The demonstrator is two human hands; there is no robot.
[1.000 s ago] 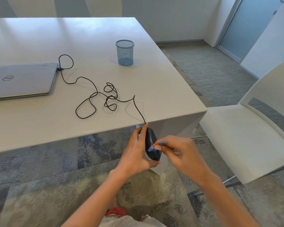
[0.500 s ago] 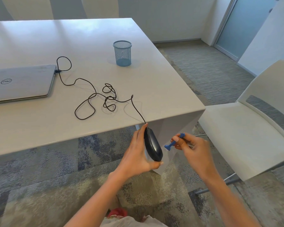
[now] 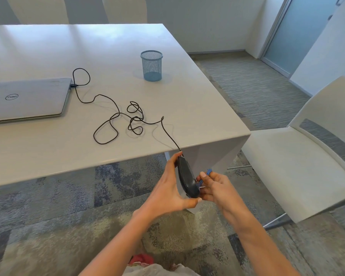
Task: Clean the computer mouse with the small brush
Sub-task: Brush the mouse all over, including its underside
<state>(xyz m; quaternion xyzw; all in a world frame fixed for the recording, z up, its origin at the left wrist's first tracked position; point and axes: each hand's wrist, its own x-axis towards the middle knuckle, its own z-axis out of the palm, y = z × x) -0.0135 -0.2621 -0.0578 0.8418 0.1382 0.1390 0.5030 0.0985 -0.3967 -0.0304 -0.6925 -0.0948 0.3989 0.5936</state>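
Note:
My left hand (image 3: 167, 188) grips a black computer mouse (image 3: 186, 179) on its edge, in the air just below the table's near right corner. The mouse's black cable (image 3: 116, 116) runs up over the table edge, lies in loose loops on the top and plugs into a closed grey laptop (image 3: 26, 98). My right hand (image 3: 215, 186) pinches a small blue brush (image 3: 204, 177), whose lower end touches the right side of the mouse. Most of the brush is hidden by my fingers.
A large white table (image 3: 68, 152) fills the left and middle, with a blue mesh pen cup (image 3: 151, 65) standing towards its far right. A white chair (image 3: 299, 156) stands close on the right. Patterned carpet lies below; a glass door is at the far right.
The brush was against the mouse a second ago, then my right hand pulled it away to the right. Now it is back against the mouse's right side. My left hand has kept its grip.

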